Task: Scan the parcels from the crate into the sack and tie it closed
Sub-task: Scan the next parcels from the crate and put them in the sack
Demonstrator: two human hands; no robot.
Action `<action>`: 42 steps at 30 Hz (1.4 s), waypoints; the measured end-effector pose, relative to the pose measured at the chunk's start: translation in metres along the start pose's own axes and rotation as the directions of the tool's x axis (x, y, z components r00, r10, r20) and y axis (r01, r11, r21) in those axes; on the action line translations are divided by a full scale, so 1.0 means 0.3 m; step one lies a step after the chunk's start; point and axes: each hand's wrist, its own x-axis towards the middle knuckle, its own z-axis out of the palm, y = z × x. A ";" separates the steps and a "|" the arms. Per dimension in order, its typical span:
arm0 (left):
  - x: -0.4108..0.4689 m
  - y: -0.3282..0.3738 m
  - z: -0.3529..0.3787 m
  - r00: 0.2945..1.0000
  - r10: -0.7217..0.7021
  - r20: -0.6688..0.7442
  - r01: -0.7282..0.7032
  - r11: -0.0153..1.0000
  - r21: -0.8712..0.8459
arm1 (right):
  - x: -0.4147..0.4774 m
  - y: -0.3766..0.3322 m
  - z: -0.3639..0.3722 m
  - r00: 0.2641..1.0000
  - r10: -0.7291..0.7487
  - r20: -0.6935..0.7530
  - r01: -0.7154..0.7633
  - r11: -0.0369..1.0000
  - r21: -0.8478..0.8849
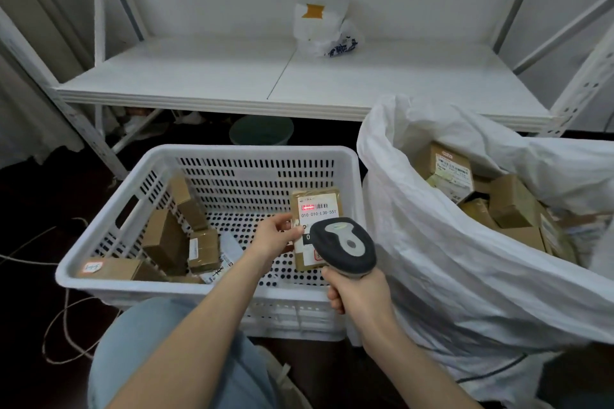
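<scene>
White crate [159, 285] beneath brown, red-lit barcode parcel [317, 201] in left hand [275, 237] pinch; scanner [345, 246] in right hand [360, 292] fist.

We log both forearms bare down to the bottom edge of the frame, left hand [275, 237] and right hand [360, 292] bare too. Lower left we see a pale blue trouser leg [149, 345], smooth cloth. Lower centre: an off-white shoe [282, 378] with a strap, only partly visible.

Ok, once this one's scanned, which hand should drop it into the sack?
Left. The left hand pinches the parcel, while the right hand is occupied gripping the scanner. The sack stands open beside the crate, so the left can probably carry it across.
</scene>
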 end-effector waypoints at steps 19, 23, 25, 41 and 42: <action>0.012 -0.021 -0.002 0.999 -0.048 -0.013 0.047 0.997 -0.054 | -0.013 -0.014 0.004 0.998 0.059 0.007 -0.059 0.998 -0.001; 0.009 -0.017 -0.002 0.999 -0.047 -0.019 0.046 0.998 -0.048 | -0.014 -0.014 0.003 0.999 0.045 0.026 -0.045 0.999 -0.001; 0.004 -0.003 0.000 0.999 -0.038 -0.024 0.036 0.997 -0.061 | -0.017 -0.021 0.002 0.999 0.017 0.034 -0.017 1.000 0.007; -0.169 0.819 0.237 0.887 0.462 0.007 -0.461 0.886 -0.054 | -0.055 -0.558 -0.400 0.923 -0.327 -0.204 0.381 0.854 0.355; -0.167 0.840 0.320 0.884 0.460 0.081 -0.462 0.887 0.011 | -0.050 -0.566 -0.449 0.918 -0.306 -0.253 0.383 0.849 0.363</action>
